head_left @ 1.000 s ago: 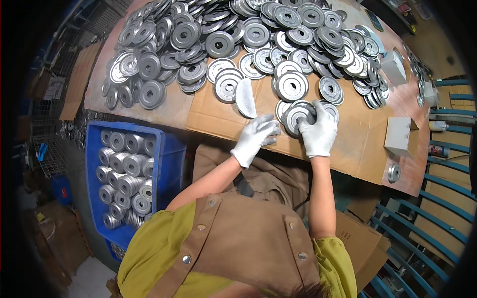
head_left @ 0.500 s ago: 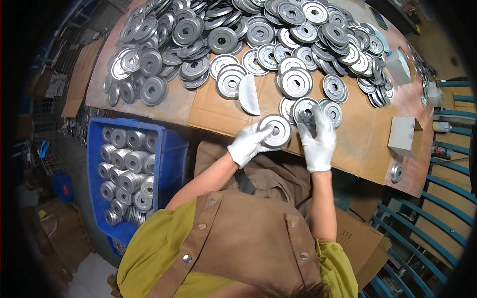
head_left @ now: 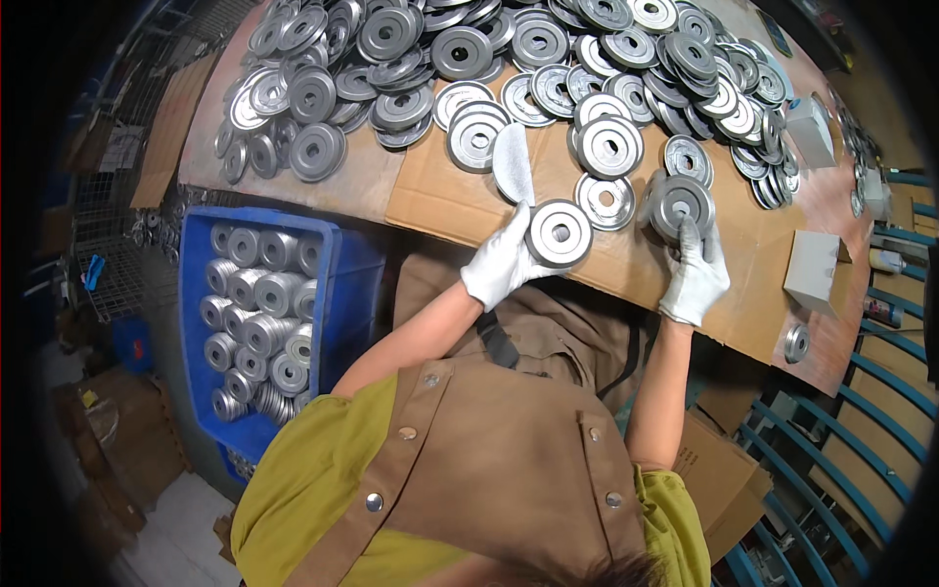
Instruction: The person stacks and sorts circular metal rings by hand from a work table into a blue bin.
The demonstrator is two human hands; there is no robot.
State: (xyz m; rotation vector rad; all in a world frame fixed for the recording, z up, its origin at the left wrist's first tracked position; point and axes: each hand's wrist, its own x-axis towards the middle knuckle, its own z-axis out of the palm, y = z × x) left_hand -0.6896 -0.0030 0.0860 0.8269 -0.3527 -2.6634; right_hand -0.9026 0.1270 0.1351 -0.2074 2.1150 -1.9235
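Note:
Both my hands wear white gloves. My left hand (head_left: 501, 264) is closed on a round metal disc (head_left: 559, 234) with a centre hole, held at the table's front edge with its face up. Just beyond those fingers lies a pale grey half-round pad (head_left: 512, 164). My right hand (head_left: 698, 274) pinches another metal disc (head_left: 682, 207) over the cardboard, thumb on its face; whether more discs sit beneath it I cannot tell. Between the hands a single flat disc (head_left: 603, 202) rests on the cardboard sheet (head_left: 440, 215).
A large heap of metal discs (head_left: 460, 53) covers the table's far side. At my left stands a blue crate (head_left: 333, 284) with stacked discs (head_left: 264, 293) inside. A small white box (head_left: 814, 269) and a small disc stack (head_left: 796, 342) sit at the right.
My right hand has moved right and now grips a disc with its thumb on top. My left hand still holds its disc, slightly nearer the far side. The whole view has shifted slightly.

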